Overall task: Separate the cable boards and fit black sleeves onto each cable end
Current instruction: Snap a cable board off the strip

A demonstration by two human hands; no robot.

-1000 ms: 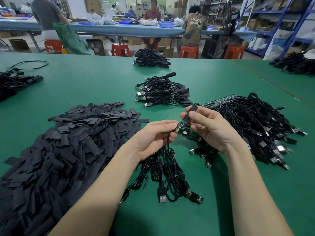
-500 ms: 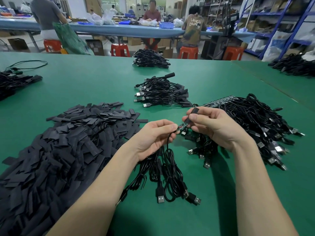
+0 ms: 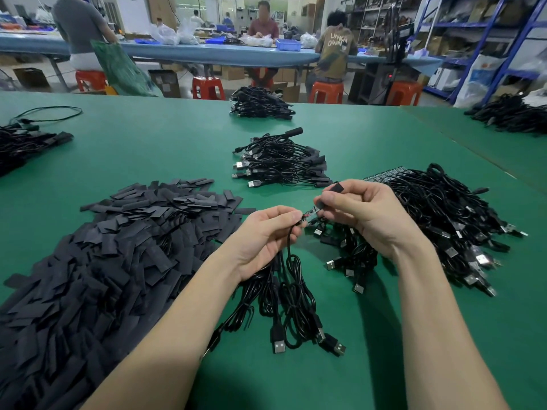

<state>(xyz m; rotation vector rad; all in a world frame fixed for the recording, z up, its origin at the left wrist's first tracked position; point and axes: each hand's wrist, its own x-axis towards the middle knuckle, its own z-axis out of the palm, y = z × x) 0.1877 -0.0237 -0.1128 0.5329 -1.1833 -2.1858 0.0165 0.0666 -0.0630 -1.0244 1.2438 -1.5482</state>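
Centrally, hands [image 3: 319, 226] joining sleeve [image 3: 336, 188] and cable [image 3: 291, 261], piles flanking.

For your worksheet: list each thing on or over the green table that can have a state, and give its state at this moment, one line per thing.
left hand: pinches the cable just behind its board
right hand: pinches a black sleeve
black sleeve: partly on the board
small board: mostly bare, between the hands
cable bunch: hangs from left hand, plugs on table
sleeve pile: loose heap, left
right cable pile: tangled
middle cable bundle: sleeves fitted
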